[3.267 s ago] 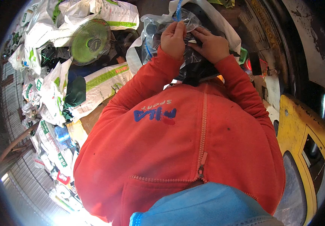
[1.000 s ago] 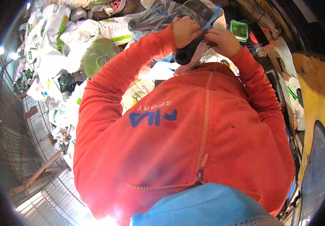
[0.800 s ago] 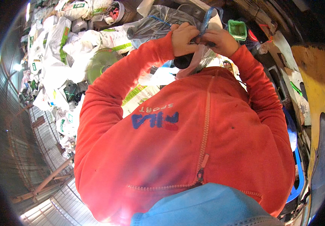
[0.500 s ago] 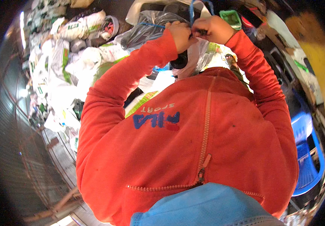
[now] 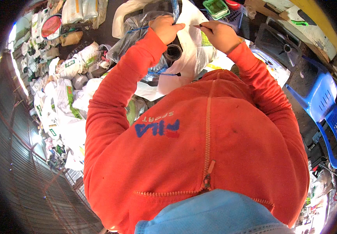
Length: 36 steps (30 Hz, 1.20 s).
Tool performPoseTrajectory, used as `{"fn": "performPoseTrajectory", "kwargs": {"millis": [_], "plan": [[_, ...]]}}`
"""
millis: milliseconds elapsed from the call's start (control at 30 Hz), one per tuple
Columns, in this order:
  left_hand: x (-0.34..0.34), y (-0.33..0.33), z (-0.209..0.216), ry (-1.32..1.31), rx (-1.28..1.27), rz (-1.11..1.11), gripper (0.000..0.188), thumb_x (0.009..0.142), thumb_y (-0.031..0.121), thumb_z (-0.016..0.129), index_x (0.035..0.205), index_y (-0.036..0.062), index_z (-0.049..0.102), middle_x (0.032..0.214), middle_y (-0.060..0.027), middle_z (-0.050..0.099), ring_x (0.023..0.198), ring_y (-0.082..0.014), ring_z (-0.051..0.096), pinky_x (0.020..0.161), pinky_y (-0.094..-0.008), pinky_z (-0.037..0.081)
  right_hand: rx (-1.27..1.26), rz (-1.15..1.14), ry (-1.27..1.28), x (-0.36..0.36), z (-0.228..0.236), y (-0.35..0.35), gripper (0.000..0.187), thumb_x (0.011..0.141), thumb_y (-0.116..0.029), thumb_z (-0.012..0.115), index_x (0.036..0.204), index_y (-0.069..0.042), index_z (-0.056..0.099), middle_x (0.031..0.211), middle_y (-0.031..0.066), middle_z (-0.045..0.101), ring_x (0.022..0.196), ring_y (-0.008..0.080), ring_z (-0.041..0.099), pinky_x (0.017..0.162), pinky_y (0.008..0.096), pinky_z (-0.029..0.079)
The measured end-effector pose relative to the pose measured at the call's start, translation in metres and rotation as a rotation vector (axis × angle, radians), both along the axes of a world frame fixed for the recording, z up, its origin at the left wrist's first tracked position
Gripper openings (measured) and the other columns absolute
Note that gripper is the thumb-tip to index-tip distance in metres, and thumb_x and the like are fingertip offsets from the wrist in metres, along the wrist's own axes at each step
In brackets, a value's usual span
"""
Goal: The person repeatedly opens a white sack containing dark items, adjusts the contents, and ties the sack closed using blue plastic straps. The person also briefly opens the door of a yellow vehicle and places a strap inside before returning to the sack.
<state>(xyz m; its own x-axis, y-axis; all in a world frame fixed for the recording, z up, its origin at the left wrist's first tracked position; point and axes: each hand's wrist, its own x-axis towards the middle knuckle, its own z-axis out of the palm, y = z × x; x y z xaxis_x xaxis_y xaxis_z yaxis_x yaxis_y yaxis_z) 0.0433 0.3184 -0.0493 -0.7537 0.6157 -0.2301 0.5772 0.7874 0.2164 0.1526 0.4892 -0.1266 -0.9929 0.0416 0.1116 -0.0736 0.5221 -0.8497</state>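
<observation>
Head view: the left hand [image 5: 166,30], fingers curled and thumb pointing toward the other hand, is at the lower end of a blue strip [image 5: 175,9] beside a clear plastic bag [image 5: 137,33], though whether it grips anything cannot be told. The right hand [image 5: 222,37], apart from it, pinches a small dark pointed thing [image 5: 197,26] (only its tip shows) over a white sheet [image 5: 192,43]. Just below the left hand is the round open end of a dark tube [image 5: 173,52], while a green container [image 5: 218,15] lies beyond the right hand and a blue chair [image 5: 324,105] is off to the right.
</observation>
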Motion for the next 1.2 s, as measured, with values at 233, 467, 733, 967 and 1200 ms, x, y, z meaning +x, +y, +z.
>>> {"fn": "performPoseTrajectory", "kwargs": {"millis": [233,467,733,967,1200], "plan": [[0.003,0.017,0.011,-0.066,-0.198,0.083,0.051,0.074,0.051,0.054,0.079,0.0011,0.064,0.089,-0.0183,0.063,0.086,-0.0362,0.058,0.086,-0.0463,0.035,0.096,-0.061,-0.129,-0.015,0.012,-0.005,0.030,0.084,-0.031,0.051,0.089,-0.003,0.064,0.081,0.0184,0.062,0.069,0.0350,0.060,0.062,0.0415,0.047],[0.005,0.016,0.008,0.045,-0.014,0.051,0.051,0.072,0.050,0.062,0.070,-0.0009,0.060,0.068,-0.0202,0.059,0.064,-0.0339,0.057,0.064,-0.0414,0.043,0.099,-0.110,-0.077,-0.016,0.002,-0.006,0.027,0.082,-0.029,0.052,0.087,-0.005,0.064,0.077,0.0171,0.062,0.068,0.0354,0.060,0.061,0.0423,0.047],[0.005,0.012,0.006,0.055,0.100,-0.033,0.047,0.074,0.045,0.063,0.067,-0.0016,0.058,0.066,-0.0195,0.058,0.061,-0.0324,0.055,0.063,-0.0396,0.042,0.038,-0.072,-0.055,-0.029,-0.001,-0.007,0.022,0.079,-0.024,0.054,0.085,-0.006,0.066,0.077,0.0162,0.063,0.071,0.0333,0.060,0.063,0.0410,0.048],[0.005,0.010,0.005,-0.014,0.146,0.036,0.035,0.075,0.038,0.061,0.067,0.0035,0.063,0.072,-0.0151,0.062,0.072,-0.0325,0.058,0.070,-0.0400,0.037,0.113,-0.005,-0.081,-0.030,0.003,0.001,0.021,0.077,-0.022,0.055,0.085,-0.006,0.066,0.078,0.0143,0.063,0.073,0.0320,0.060,0.064,0.0387,0.048],[0.005,0.011,0.006,-0.076,0.177,0.049,0.034,0.075,0.037,0.060,0.069,0.0037,0.063,0.073,-0.0148,0.062,0.073,-0.0330,0.058,0.070,-0.0405,0.038,0.127,0.036,0.074,-0.029,0.000,0.000,0.024,0.077,-0.028,0.051,0.086,-0.012,0.067,0.081,0.0125,0.064,0.073,0.0321,0.061,0.065,0.0429,0.048]]}}
